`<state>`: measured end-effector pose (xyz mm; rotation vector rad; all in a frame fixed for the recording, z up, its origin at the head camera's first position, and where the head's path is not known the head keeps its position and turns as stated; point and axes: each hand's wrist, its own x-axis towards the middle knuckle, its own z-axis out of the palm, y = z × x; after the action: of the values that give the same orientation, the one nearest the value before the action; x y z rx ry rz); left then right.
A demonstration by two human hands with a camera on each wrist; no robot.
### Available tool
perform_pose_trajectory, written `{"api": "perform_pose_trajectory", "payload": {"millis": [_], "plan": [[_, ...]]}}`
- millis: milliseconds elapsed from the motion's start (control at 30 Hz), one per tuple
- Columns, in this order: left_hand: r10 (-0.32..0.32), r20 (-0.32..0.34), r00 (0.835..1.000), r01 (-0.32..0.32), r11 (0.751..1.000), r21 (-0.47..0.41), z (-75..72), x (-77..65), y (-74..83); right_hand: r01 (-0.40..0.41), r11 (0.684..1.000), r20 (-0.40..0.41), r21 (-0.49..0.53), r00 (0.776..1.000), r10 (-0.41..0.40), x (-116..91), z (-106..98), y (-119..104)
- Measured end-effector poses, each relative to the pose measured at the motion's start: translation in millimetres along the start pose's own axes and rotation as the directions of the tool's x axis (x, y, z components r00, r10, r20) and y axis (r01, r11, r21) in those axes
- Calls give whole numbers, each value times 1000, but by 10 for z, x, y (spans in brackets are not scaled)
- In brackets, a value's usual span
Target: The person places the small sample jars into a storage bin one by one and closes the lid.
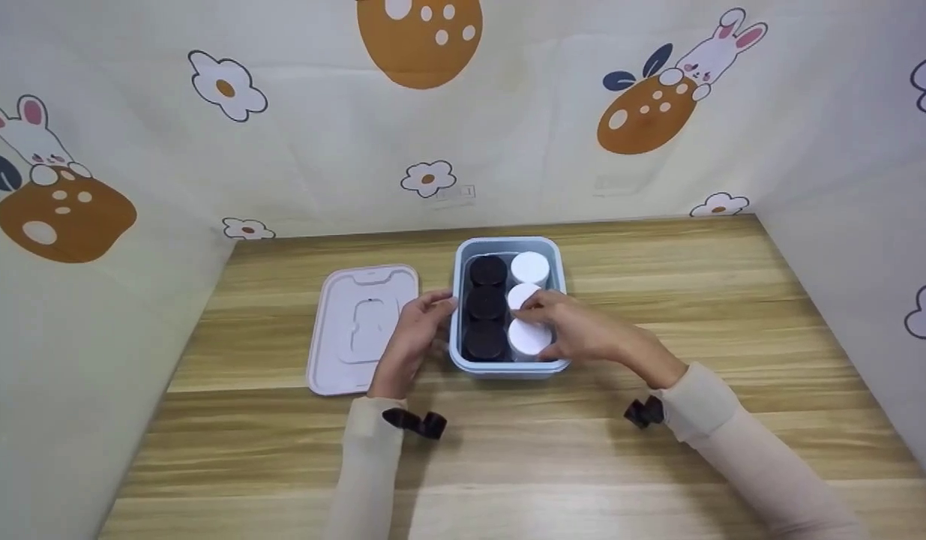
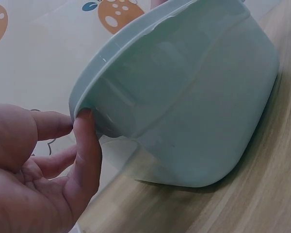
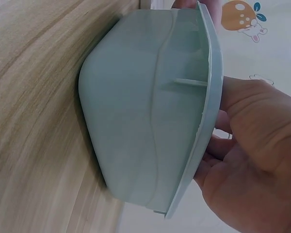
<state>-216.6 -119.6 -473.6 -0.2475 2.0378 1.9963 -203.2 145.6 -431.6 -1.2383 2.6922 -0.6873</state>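
A light blue plastic box [image 1: 509, 367] stands on the table with two rows of round-topped cylinders inside. Three black tops [image 1: 487, 303] line its left side, and three white tops fill the right. My right hand [image 1: 582, 328] reaches over the right rim, thumb and fingers spread around the nearest white cylinder [image 1: 528, 337], gripping it. In the right wrist view those fingers dip behind the box wall [image 3: 136, 107], so their tips are hidden. My left hand [image 1: 418, 330] holds the left rim; in the left wrist view its fingers [image 2: 87, 145] pinch the rim edge.
Left of the box, a pale lid [image 1: 331, 330] lies flat on the wooden table [image 1: 522, 465], close to my left forearm. A patterned cloth [image 1: 320, 150] hangs behind the table and along both sides. Black wrist mounts [image 1: 425, 424] sit on both sleeves.
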Motion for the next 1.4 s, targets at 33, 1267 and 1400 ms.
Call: {"api": "perform_pose_trajectory", "payload": {"millis": [33,1267,1400], "plan": [[-2,-3,1000,2,1000,6,7,-6,9,5,1000,-1,3,1000,-5,-2,0,0],[272,-166,948,-127,802,584,-785,-484,85,22,335,-110,942,964,244,249,634,-1137],[278,-174,945,-119,786,606,-984,-516,104,11,310,-85,951,971,224,334,693,-1242]]}}
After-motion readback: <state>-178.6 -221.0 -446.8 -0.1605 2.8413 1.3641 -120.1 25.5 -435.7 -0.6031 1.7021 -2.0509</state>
